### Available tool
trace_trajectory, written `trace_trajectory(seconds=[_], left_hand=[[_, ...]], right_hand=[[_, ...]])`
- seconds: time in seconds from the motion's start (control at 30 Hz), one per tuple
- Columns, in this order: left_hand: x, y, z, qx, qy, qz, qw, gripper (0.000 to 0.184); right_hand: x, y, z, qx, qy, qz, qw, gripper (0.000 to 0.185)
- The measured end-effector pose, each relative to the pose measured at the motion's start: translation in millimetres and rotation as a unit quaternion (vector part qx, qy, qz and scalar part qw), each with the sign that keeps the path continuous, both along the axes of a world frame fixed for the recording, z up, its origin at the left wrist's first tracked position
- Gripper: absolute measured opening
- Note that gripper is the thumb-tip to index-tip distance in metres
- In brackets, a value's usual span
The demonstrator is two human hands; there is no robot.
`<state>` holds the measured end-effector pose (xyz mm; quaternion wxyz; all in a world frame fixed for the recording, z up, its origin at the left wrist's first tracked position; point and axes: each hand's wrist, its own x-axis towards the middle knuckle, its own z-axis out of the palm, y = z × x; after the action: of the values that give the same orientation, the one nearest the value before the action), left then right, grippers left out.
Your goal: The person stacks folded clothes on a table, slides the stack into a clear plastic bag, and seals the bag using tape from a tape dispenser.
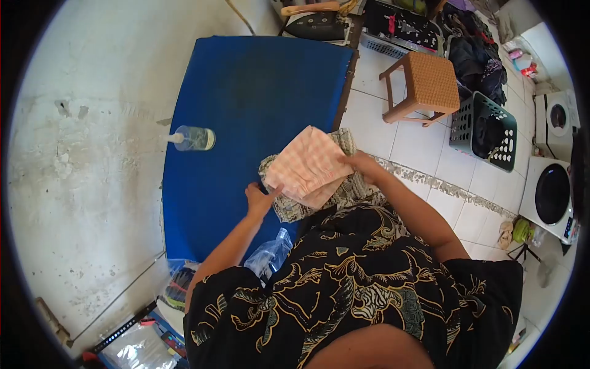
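A folded pink-and-white checked cloth (310, 161) lies on a folded patterned cloth (292, 210) at the near edge of a blue-covered table (246, 92). My right hand (361, 166) pinches the checked cloth at its right edge. At the lower left of both cloths is my left hand (261, 200), its fingers apart and the thumb touching the checked cloth's edge. Part of the patterned cloth is hidden under the checked one.
A clear spray bottle (195, 139) lies on the table's left side. An iron (316, 26) stands beyond the far edge. Clear plastic (270, 253) is near my body. A brown stool (430, 83) and a laundry basket (485, 132) stand on the right.
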<state>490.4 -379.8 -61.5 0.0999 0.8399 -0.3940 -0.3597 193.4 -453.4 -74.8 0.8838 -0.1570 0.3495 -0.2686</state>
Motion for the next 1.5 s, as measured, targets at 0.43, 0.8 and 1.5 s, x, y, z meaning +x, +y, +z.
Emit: trace_trajectory(seconds=[0.43,0.8,1.5], left_hand=[[-176.9,-77.1,30.6,-0.142,0.151,-0.098,0.973,0.039],[-703.4,-180.1,-90.8,-0.217,0.451,-0.388,0.774,0.038],[-649.3,-104.9,-68.3,0.029,0.159,-0.446,0.88,0.036]], right_hand=[[-145.1,-4.9,3.5,-0.24,0.328,-0.145,0.902,0.043],[-632.7,32.5,-38.2,-0.092,0.491,-0.351,0.792,0.027],[-831.4,7.3,-247.3,-0.195,0.758,0.081,0.617,0.056]])
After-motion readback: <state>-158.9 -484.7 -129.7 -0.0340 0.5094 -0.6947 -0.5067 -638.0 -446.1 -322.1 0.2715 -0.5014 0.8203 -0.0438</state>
